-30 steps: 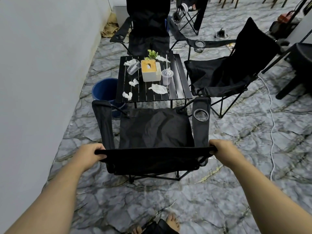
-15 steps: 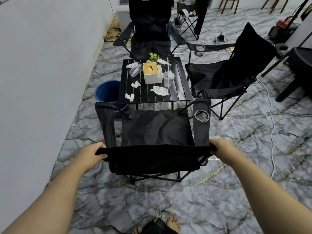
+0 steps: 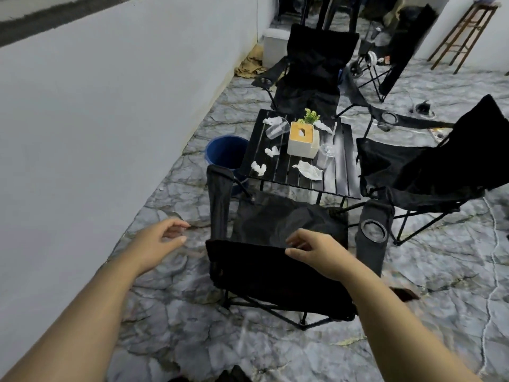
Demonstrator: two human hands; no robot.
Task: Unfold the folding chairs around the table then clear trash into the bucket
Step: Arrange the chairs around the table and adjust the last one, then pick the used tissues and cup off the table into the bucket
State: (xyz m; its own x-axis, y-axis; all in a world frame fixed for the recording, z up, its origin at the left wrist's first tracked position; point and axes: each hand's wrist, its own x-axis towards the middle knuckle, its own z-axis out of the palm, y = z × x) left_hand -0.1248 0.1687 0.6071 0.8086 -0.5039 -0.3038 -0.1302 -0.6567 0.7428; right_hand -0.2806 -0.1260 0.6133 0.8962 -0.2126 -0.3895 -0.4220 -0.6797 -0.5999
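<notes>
Both hands open, empty: left hand (image 3: pixel 158 239) hovers beside the chair (image 3: pixel 278 260), right hand (image 3: pixel 314 253) over its backrest. Ahead, trash (image 3: pixel 308 170) litters the counter (image 3: pixel 340 158); bucket (image 3: pixel 226 153) waits alongside for clearing.

A single head-worn camera looks forward and steeply down from close behind the near chair (image 3: pixel 275 244), tilted, the desk (image 3: pixel 300 172) farther off.

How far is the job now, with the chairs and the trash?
Done: three chairs stand unfolded around the table, including the near chair. In hand: nothing; the left hand and right hand are open, off the chair. Left: crumpled tissues and plastic cups remain on the table, not in the blue bucket.
</notes>
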